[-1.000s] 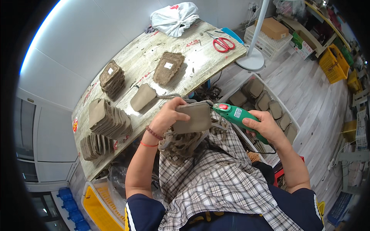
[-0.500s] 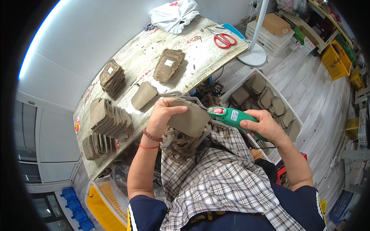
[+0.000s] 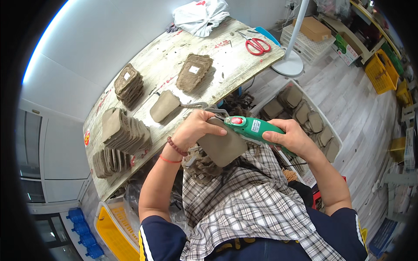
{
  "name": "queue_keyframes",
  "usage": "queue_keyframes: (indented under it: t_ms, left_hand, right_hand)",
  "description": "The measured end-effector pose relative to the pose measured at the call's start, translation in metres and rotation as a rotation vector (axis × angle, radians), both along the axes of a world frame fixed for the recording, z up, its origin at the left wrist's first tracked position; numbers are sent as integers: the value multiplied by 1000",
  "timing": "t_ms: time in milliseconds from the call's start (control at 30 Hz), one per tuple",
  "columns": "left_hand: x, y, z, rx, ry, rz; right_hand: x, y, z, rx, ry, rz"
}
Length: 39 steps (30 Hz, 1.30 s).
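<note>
A taupe rounded fabric panel [image 3: 224, 150] hangs over my lap, pinched at its upper left by my left hand [image 3: 198, 128], thumb on top. My right hand [image 3: 294, 139] wraps round a green handheld electric cutter [image 3: 261, 127] with a red button. The cutter's head touches or nearly touches the panel's top edge, close to my left fingertips; its blade is hard to make out. A loose grey strip [image 3: 196, 105] runs from the edge area toward another taupe panel [image 3: 164, 106] on the table. Fuzzy brown pieces [image 3: 202, 169] lie under the held panel.
On the worn table [image 3: 159, 58] stand stacks of taupe panels [image 3: 124, 130], a brown fuzzy stack [image 3: 129, 85], red-handled scissors [image 3: 257, 46] and a white plastic bag [image 3: 202, 17]. A white lamp base [image 3: 287, 66] stands beyond the table. Right of it, a bin [image 3: 337, 132] holds more panels.
The held panel has turned, its lower end swinging down and to the right. The cutter has moved left and slightly up along the edge, toward my left fingers.
</note>
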State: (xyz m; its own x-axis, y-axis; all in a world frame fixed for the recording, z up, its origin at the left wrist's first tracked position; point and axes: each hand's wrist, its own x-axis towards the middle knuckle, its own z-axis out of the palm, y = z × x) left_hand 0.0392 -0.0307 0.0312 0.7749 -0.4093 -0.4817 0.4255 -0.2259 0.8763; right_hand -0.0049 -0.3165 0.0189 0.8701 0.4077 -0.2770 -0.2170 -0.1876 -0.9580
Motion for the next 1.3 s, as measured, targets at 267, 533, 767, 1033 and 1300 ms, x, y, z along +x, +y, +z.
queue_keyframes:
  t_ms: [267,533,767,1033,1300]
  left_hand:
    - [23,57,1,-151,-267,426]
    - [79,116,-78,1293,-983,697]
    - [128,36,-82,1182,-942,121]
    - [151,66,-73,971,-819,-33]
    - [130,54,-70,91,-957,870]
  right_hand:
    - [14,23,-28,195,47,-155]
    - [2,-7,-55,111,58,-295]
    - [-1,-2,-53,94,28,-328]
    - [-2,0,-52,148,16,-307]
    - [-10,21,-32,100,-40,-361]
